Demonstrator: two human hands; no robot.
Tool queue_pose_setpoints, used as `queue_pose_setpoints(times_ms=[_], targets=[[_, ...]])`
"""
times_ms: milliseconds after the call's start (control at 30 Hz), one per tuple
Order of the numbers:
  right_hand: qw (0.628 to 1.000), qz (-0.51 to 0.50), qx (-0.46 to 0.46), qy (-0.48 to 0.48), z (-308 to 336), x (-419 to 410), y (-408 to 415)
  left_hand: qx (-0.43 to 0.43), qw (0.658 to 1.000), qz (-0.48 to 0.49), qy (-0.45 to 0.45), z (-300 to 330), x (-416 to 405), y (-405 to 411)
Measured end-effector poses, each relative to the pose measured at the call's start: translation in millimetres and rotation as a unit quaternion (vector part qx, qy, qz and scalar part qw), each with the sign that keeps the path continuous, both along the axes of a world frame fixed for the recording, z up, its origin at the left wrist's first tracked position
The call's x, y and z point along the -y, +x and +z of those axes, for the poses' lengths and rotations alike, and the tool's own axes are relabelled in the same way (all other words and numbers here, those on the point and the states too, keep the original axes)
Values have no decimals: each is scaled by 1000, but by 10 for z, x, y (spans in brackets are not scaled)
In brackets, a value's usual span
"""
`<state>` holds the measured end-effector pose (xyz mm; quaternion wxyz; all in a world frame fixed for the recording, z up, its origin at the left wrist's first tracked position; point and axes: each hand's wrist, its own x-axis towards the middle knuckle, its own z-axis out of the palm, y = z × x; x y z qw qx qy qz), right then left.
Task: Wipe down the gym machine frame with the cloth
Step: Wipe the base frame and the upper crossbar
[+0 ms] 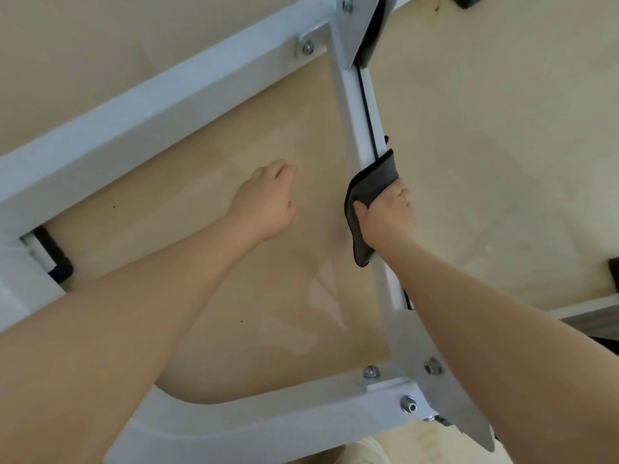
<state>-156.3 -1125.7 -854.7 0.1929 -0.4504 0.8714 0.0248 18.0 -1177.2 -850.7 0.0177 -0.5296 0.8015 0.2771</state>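
Note:
A white metal gym machine frame (140,128) fills the view, seen from above. Its narrow white bar (351,105) runs from the top centre down to the lower right. A dark grey cloth (370,185) is wrapped over that bar about halfway along it. My right hand (388,216) grips the cloth around the bar, thumb on the left side. My left hand (268,202) hovers to the left of the bar, above the floor inside the frame, fingers loosely curled and holding nothing.
Beige floor (485,128) lies under and around the frame. Bolted grey bracket plates (422,360) join the bars at the lower right and at the top. A black foot (57,259) sits at the left. A dark object (614,272) pokes in at the right edge.

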Motion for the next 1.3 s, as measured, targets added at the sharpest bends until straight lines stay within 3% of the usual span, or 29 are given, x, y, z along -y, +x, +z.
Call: queue_pose_setpoints(times_ms=[167,433,600,767,1000,1300], targets=[[995,35,-89,-14,-34,-45,160,61,995,-33,-71,105,333,67],[992,114,-34,-31,-52,860,-65,152,985,20,-85,34,825,322],[987,145,-63,-18,-61,1060,-82,232,967,-28,-103,-35,1090,317],[985,142,-98,-31,-140,954,-40,198,973,7,-118,-129,1113,299],[986,139,-89,-23,-134,1552,-52,186,976,-1,-117,-137,1127,350],[969,205,-137,8,-129,1056,-62,213,973,-1,-93,-99,1110,309]])
